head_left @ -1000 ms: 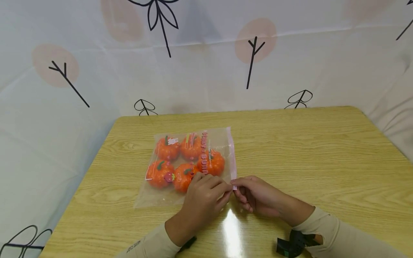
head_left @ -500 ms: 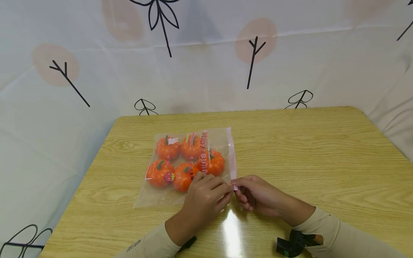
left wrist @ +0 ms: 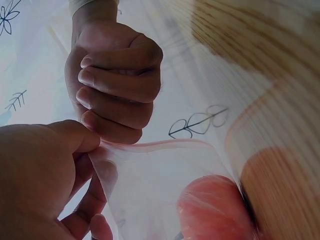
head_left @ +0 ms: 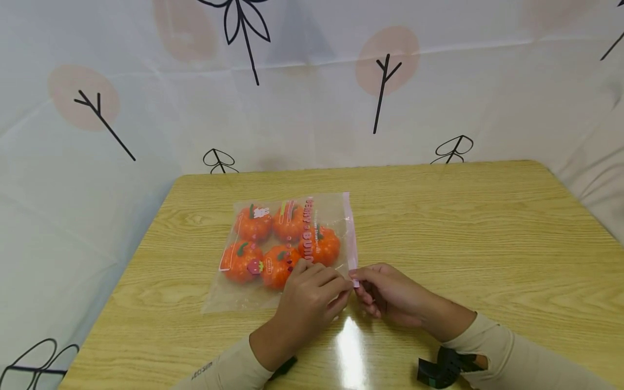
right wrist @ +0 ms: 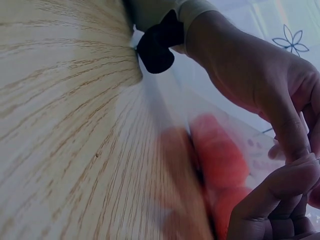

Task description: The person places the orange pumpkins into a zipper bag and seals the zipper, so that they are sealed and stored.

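A clear zip bag (head_left: pixel 336 216) with pink print lies on the table, its pink-edged opening towards the right. Inside it are several small orange pumpkins (head_left: pixel 319 246) with green stems. My left hand (head_left: pixel 312 295) pinches the bag near its front right corner. Right beside it, my right hand (head_left: pixel 390 295) pinches the end of the pink edge between thumb and fingers. In the left wrist view, the pink zip edge (left wrist: pixel 170 143) runs away from the pinching fingertips. The right wrist view shows both hands meeting at the corner, pumpkins (right wrist: pixel 220 152) behind them.
The wood-grain table (head_left: pixel 463 227) extends around the bag. Behind it hangs a white cloth (head_left: pixel 312 119) printed with plants. A black strap (head_left: pixel 441 371) is on the right forearm.
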`<state>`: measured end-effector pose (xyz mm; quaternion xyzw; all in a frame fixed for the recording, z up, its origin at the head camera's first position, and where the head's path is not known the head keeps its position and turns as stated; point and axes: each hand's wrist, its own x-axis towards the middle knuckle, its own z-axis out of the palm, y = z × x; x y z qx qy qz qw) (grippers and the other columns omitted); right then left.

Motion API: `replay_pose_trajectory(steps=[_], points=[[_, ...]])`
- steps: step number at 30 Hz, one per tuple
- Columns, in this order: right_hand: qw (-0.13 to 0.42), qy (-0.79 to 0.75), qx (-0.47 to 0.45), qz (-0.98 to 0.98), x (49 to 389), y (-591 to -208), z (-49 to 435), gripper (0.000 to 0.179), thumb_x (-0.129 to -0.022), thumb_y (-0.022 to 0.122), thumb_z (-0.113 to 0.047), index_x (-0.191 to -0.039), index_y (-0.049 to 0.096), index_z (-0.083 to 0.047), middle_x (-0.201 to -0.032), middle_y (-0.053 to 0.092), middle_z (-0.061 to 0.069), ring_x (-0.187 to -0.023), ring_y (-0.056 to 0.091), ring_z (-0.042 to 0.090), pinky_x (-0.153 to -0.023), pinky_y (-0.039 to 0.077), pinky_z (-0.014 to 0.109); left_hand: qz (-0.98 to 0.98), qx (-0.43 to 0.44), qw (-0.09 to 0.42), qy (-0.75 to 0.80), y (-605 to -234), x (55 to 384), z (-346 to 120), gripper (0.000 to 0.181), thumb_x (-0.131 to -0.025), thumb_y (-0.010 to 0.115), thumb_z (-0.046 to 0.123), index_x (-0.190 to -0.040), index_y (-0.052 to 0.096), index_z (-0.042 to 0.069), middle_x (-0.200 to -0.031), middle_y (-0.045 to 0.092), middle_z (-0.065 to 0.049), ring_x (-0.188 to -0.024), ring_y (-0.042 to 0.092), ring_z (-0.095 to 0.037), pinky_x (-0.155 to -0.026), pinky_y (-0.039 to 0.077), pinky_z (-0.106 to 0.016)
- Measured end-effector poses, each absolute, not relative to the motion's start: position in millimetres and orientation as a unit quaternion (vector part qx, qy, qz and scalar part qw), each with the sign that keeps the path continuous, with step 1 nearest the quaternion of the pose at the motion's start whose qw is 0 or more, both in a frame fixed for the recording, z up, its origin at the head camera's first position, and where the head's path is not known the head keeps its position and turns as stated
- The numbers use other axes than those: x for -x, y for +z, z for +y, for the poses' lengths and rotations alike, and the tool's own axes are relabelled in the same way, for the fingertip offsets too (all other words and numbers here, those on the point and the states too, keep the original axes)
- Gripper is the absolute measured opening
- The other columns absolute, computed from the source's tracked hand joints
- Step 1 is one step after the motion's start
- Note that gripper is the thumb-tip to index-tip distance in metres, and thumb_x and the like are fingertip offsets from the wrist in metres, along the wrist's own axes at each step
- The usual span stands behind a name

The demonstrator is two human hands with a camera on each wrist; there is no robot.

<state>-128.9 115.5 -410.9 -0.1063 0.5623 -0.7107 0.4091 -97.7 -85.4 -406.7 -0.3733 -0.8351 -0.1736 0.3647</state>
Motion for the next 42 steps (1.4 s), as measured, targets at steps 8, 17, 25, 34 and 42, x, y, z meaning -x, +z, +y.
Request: replay_pose_trajectory(steps=[8,17,25,34,42], points=[[0.4,-0.713,0.113,0.565,129,-410,115,0.037,-0.102,0.048,-0.026,-0.067,0.059,-0.018,-0.06,0.055,-0.011,-0.051,0.049,0.003,-0.049,0.041,0.017,-0.832,0.378,0.366,-0.178,-406,98,-86,0.007,-0.079,0.08,0.017,-0.08,0.075,0.022,-0.079,0.072,0.011,-0.068,0.061,-0.006,-0.072,0.042,-0.025],[0.382,-0.705,0.089,0.591,133,-412,117,0.039,-0.102,0.048,-0.028,-0.065,0.056,-0.019,-0.06,0.054,-0.01,-0.052,0.05,0.003,-0.05,0.041,0.017,-0.819,0.395,0.372,-0.189,-406,99,-86,0.007,-0.078,0.081,0.018,-0.08,0.075,0.021,-0.079,0.072,0.011,-0.071,0.062,-0.006,-0.074,0.042,-0.025],[0.369,-0.696,0.091,0.609,137,-413,119,0.04,-0.103,0.046,-0.028,-0.065,0.056,-0.019,-0.06,0.053,-0.01,-0.053,0.05,0.004,-0.051,0.041,0.017,-0.806,0.409,0.382,-0.196,-405,98,-85,0.01,-0.076,0.083,0.018,-0.08,0.075,0.021,-0.079,0.072,0.011,-0.073,0.064,-0.005,-0.076,0.043,-0.026],[0.357,-0.695,0.079,0.62,139,-413,118,0.04,-0.103,0.045,-0.027,-0.065,0.054,-0.019,-0.059,0.051,-0.01,-0.052,0.05,0.004,-0.05,0.041,0.018,-0.799,0.42,0.382,-0.199,-403,97,-86,0.011,-0.075,0.083,0.018,-0.08,0.074,0.02,-0.079,0.071,0.011,-0.073,0.064,-0.006,-0.077,0.044,-0.027],[0.371,-0.698,0.085,0.606,138,-409,118,0.041,-0.103,0.045,-0.029,-0.066,0.058,-0.018,-0.059,0.053,-0.01,-0.051,0.051,0.004,-0.05,0.042,0.018,-0.813,0.397,0.375,-0.202,-404,97,-83,0.013,-0.076,0.08,0.02,-0.086,0.072,0.02,-0.083,0.07,0.01,-0.073,0.061,-0.007,-0.077,0.043,-0.028]])
